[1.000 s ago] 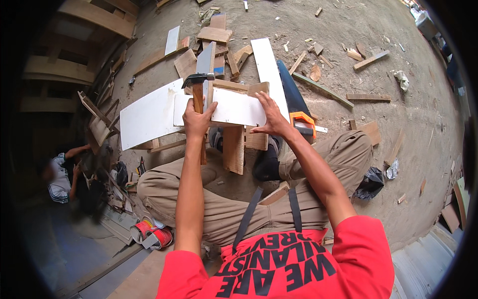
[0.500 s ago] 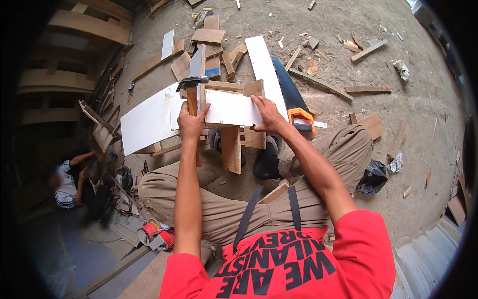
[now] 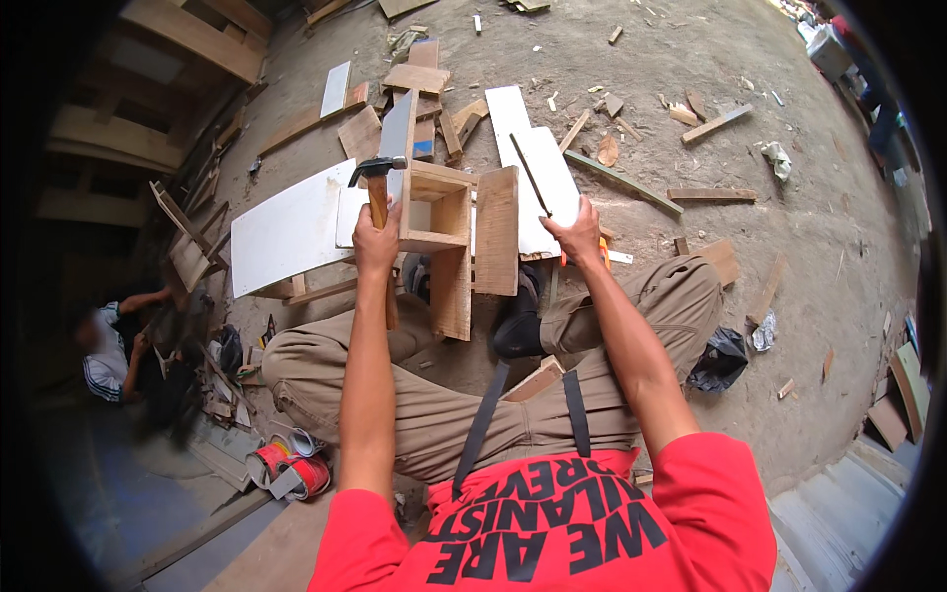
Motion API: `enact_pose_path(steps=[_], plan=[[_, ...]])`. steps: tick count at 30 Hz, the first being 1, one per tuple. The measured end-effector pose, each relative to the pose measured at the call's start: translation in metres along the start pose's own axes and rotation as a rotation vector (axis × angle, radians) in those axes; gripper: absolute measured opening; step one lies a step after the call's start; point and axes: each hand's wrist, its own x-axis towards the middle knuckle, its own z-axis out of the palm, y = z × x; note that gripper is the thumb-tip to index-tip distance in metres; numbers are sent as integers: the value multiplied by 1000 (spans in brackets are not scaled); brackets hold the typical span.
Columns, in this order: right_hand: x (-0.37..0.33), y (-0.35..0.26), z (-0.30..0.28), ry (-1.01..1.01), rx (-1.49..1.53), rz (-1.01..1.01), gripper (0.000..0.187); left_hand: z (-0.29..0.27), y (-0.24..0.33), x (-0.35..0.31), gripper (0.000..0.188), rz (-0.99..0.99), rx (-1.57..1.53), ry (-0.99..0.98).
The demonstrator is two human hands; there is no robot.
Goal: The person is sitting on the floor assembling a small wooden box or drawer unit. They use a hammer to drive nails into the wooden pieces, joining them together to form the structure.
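Observation:
My left hand (image 3: 377,245) is closed around the wooden handle of a claw hammer (image 3: 379,202), its dark head pointing away from me. That hand is against the left side of a box-like wooden frame (image 3: 439,240) between my legs. My right hand (image 3: 580,237) grips the near end of a short white board (image 3: 548,176), held to the right of the frame. The short board overlaps a longer white board (image 3: 505,107) and hides most of a handsaw; a bit of its orange handle (image 3: 603,253) shows beside my fingers.
A wide white panel (image 3: 286,232) lies left of the frame. Wood offcuts (image 3: 416,77) are piled beyond it, and sticks (image 3: 710,195) lie on the dirt floor at right. A black plastic bag (image 3: 718,360) is by my right knee. Another person (image 3: 116,345) sits at far left.
My right hand has lifted the short white board off the frame and carried it right, turning it lengthwise away from me. The frame's open inside now shows. My left hand keeps the hammer.

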Motion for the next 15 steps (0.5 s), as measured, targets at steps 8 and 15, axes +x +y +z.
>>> enact_pose_path(steps=[8,15], plan=[[7,72,-13,189,-244,713,104,-4,-9,-14,44,-18,-46,-46],[10,72,31,216,-231,-105,74,-5,-3,-16,44,-67,13,-113]])
